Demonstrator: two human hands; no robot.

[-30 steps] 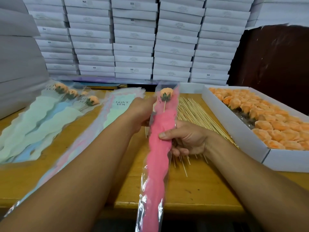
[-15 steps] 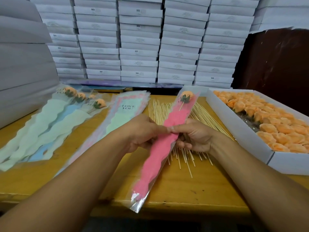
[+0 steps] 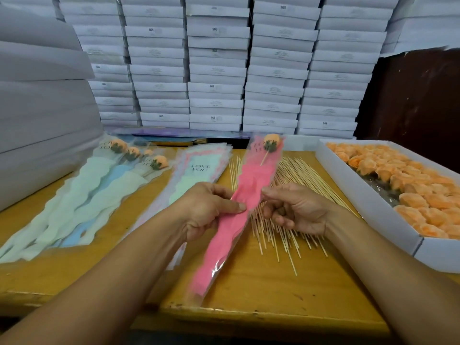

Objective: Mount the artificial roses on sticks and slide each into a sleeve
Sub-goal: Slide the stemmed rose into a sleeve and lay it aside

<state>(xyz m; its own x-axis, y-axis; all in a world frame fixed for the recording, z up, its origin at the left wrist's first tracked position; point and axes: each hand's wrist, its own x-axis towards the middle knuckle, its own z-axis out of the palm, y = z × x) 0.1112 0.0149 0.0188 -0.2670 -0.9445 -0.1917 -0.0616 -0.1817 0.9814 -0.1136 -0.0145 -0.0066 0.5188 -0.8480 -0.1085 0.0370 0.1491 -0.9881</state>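
Stacked white boxes wall off the back of a wooden table. Both hands hold one pink sleeve at its middle: the left hand pinches its left edge between thumb and fingers, the right hand pinches its right edge, though how the right fingers lie under the film is hard to tell.

The sleeve's long axis runs from near-left to far-right. Beyond the grip, at the far end, the rose on its stick sits inside the sleeve's mouth; toward the person the tail slopes down to the table edge.

Under the right hand lie the loose sticks, and further right the tray of roses. Left of the grip lie the empty sleeves, and beyond them the finished pile.

The rose looks seated, so setting this one aside seems next; the pile lies on the left hand's side, so that hand is better placed to carry it across.
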